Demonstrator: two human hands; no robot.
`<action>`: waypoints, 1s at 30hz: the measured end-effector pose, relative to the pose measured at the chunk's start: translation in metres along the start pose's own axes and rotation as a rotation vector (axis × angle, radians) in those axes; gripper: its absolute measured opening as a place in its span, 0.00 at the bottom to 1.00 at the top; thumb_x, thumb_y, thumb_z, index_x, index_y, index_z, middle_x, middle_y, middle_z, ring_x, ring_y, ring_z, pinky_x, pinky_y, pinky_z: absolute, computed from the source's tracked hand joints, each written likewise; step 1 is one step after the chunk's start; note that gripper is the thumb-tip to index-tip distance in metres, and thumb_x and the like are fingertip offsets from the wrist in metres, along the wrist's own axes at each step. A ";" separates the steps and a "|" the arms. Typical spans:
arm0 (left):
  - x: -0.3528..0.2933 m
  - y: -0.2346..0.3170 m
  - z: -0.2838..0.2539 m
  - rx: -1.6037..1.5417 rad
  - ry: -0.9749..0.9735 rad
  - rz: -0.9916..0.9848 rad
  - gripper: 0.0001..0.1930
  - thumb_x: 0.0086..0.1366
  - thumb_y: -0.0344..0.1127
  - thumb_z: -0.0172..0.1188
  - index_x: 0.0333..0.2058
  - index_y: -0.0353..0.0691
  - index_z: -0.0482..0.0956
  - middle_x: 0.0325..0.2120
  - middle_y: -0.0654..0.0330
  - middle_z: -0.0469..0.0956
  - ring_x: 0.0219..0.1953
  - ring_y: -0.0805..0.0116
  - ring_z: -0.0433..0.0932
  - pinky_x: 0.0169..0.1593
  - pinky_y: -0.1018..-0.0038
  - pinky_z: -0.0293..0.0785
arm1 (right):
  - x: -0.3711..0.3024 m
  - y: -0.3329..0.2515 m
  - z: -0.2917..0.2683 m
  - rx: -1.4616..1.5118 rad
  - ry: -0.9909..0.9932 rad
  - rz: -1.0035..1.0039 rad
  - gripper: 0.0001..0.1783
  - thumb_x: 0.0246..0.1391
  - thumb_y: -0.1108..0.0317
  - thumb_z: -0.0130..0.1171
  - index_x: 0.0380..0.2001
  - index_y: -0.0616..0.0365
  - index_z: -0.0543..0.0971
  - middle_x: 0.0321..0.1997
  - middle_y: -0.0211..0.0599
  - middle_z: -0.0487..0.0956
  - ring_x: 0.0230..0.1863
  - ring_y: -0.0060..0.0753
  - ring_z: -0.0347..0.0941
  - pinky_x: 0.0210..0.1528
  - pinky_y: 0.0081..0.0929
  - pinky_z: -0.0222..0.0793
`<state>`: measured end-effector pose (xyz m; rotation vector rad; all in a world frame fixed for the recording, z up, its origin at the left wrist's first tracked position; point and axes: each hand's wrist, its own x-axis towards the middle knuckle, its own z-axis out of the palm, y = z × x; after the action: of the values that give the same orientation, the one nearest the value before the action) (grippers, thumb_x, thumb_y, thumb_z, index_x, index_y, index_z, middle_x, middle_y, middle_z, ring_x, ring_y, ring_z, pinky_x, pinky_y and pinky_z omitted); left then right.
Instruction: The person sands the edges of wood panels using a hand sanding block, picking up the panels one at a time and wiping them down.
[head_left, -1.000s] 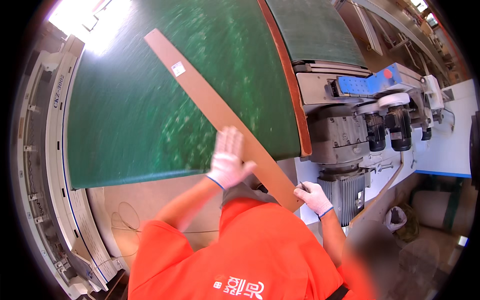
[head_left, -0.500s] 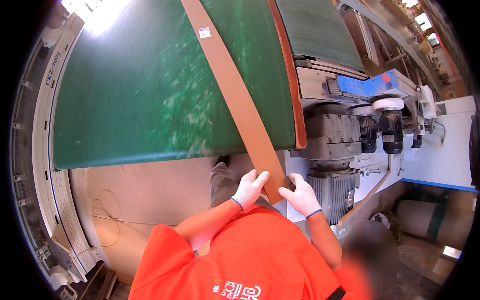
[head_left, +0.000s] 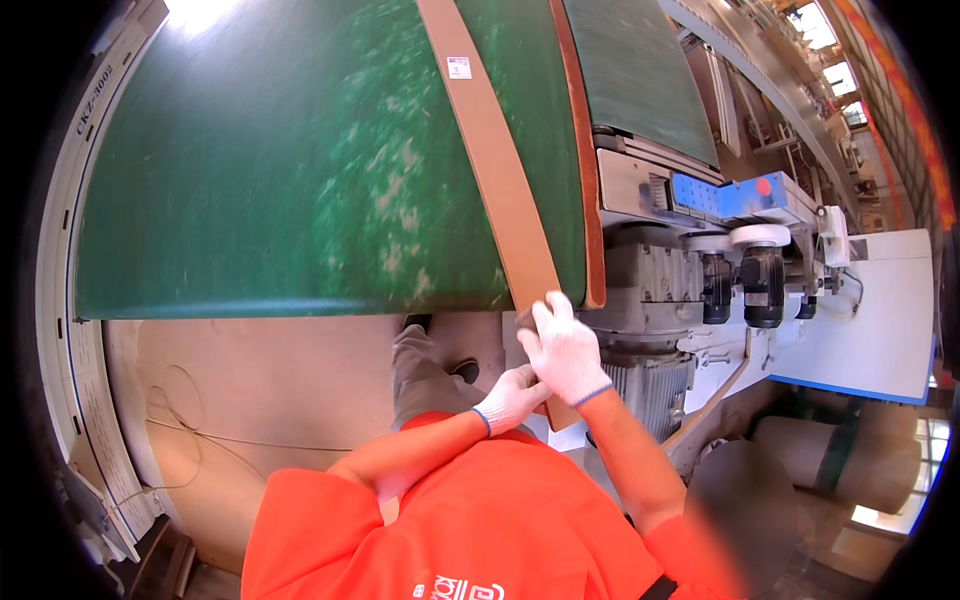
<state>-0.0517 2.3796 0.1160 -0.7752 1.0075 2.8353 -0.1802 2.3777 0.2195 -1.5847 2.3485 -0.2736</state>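
A long, narrow brown board (head_left: pixel 497 180) lies slantwise over the green belt, its near end reaching out past the belt edge toward my body. My left hand (head_left: pixel 512 400), in a white knit glove, grips the board's left edge close to that end. Just beyond it, my gloved right hand (head_left: pixel 567 352) rests across the board's face, closed on a small dark block (head_left: pixel 525 321). Only a bit of the block shows past the fingers. A white label (head_left: pixel 459 68) is stuck on the far part of the board.
The wide green conveyor belt (head_left: pixel 280 200) has a reddish-brown strip (head_left: pixel 588 200) along its right side. Right of it stand a grey motor (head_left: pixel 650 385) and a machine with a blue control panel (head_left: pixel 725 195). A pale rail (head_left: pixel 60 250) runs at left; a loose cord (head_left: pixel 200 432) lies on the floor.
My right hand has moved from the board's right edge up and left onto its face, with the dark block. The left hand has slid nearer the board's end. The view has shifted slightly.
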 end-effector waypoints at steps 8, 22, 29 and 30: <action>-0.007 -0.004 0.000 -0.019 -0.078 -0.057 0.27 0.73 0.35 0.58 0.65 0.26 0.69 0.57 0.54 0.79 0.54 0.64 0.82 0.56 0.65 0.83 | 0.151 0.003 0.009 -0.157 0.124 -0.111 0.17 0.63 0.55 0.60 0.39 0.60 0.81 0.54 0.48 0.75 0.42 0.51 0.83 0.46 0.44 0.81; -0.010 0.031 -0.006 0.237 -0.277 -0.261 0.23 0.68 0.41 0.66 0.54 0.29 0.82 0.40 0.59 0.86 0.41 0.73 0.81 0.48 0.71 0.80 | 0.129 0.037 0.000 0.134 0.296 0.150 0.36 0.51 0.53 0.73 0.55 0.70 0.79 0.58 0.58 0.78 0.59 0.54 0.77 0.61 0.43 0.74; -0.002 0.024 -0.004 0.290 -0.275 -0.220 0.22 0.69 0.43 0.67 0.52 0.30 0.82 0.40 0.59 0.85 0.39 0.73 0.81 0.45 0.72 0.80 | 0.009 0.033 -0.012 0.037 0.108 0.145 0.31 0.55 0.57 0.67 0.57 0.64 0.74 0.64 0.55 0.72 0.51 0.58 0.80 0.49 0.47 0.79; 0.002 0.013 -0.007 0.218 -0.242 -0.187 0.22 0.69 0.43 0.68 0.51 0.30 0.82 0.39 0.59 0.85 0.38 0.73 0.81 0.44 0.72 0.80 | -0.004 0.030 -0.013 -0.005 0.063 0.134 0.30 0.55 0.57 0.67 0.56 0.63 0.74 0.64 0.56 0.71 0.48 0.58 0.82 0.47 0.46 0.80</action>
<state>-0.0530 2.3648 0.1186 -0.4650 1.1153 2.5311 -0.2098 2.3925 0.2225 -1.4320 2.4921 -0.2920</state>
